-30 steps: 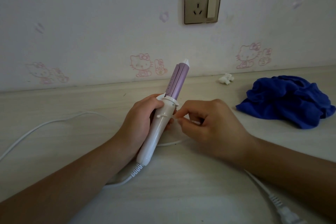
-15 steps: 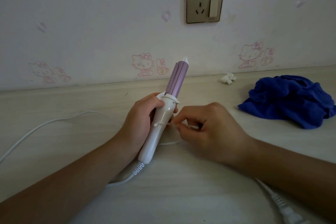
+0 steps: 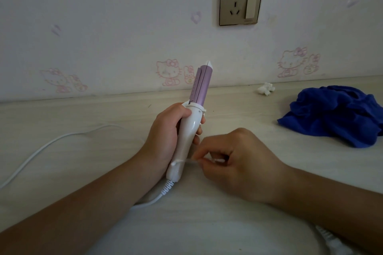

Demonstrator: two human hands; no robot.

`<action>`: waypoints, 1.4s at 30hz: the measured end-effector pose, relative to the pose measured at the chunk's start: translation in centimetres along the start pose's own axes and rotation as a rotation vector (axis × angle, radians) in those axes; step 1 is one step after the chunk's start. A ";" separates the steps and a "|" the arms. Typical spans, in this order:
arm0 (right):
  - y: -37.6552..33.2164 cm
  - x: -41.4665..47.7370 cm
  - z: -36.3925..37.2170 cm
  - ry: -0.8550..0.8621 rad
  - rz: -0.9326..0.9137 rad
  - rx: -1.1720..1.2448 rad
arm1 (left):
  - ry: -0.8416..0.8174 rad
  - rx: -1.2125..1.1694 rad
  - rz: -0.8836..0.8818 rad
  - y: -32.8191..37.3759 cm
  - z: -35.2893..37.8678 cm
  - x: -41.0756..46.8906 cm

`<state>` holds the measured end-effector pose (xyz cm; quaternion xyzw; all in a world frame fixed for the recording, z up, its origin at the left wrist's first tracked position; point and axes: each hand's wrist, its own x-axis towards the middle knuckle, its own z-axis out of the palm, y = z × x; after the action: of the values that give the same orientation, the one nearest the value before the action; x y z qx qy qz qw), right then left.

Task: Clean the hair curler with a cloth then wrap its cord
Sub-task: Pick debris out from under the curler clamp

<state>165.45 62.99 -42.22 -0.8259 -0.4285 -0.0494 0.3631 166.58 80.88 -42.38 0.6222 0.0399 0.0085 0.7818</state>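
The left hand [image 3: 163, 136] had its grip wrapped round the white handle of the hair curler [image 3: 189, 130], holding it tilted over the worktop [image 3: 83, 163]. Just right of the curler's base, the right hand [image 3: 238, 163] pinched the cord [image 3: 168, 186] in its grip. If that tension slackened, the cord would probably slide off the smooth handle.

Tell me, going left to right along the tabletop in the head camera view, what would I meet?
white cord → left hand gripping the hair curler → right hand pinching that cord → blue cloth
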 end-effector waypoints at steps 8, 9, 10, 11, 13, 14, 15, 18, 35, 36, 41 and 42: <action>0.2 0.2 0.1 0.004 -0.021 -0.008 | 0.056 0.144 0.103 0.4 0.3 -0.3; 0.2 0.2 0.1 0.014 -0.023 -0.013 | 0.053 0.156 0.111 0.4 0.3 -0.4; 0.2 0.2 0.1 0.038 -0.020 -0.017 | 0.048 0.166 0.118 0.5 0.3 -0.5; 0.3 0.2 0.0 0.075 -0.010 -0.018 | 0.047 0.182 0.128 0.5 0.3 -0.5; 0.8 0.4 -0.3 0.158 0.023 -0.013 | 0.064 0.234 0.149 0.5 0.3 -0.4; 1.0 0.5 -0.6 0.198 0.041 -0.010 | 0.075 0.261 0.150 0.5 0.4 -0.4; 1.3 0.6 -0.9 0.234 0.057 -0.008 | 0.083 0.280 0.144 0.6 0.5 -0.3; 1.9 0.8 -1.6 0.309 0.103 -0.009 | 0.058 0.310 0.116 0.9 0.6 -0.4; 3.3 1.0 -2.0 0.434 0.182 0.034 | -0.024 0.084 -0.041 1.4 0.8 -1.0; 3.4 1.0 -2.0 0.433 0.179 0.034 | -0.034 0.082 -0.049 1.3 0.9 -1.0; 3.2 1.1 -1.9 0.407 0.173 0.000 | -0.076 -0.012 -0.111 0.8 1.3 -1.4; 3.3 1.1 -2.0 0.416 0.179 0.001 | -0.069 -0.017 -0.110 0.7 1.3 -1.5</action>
<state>169.03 61.23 -42.19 -0.8327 -0.2693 -0.1859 0.4467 165.24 79.69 -41.28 0.6125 0.0469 -0.0559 0.7871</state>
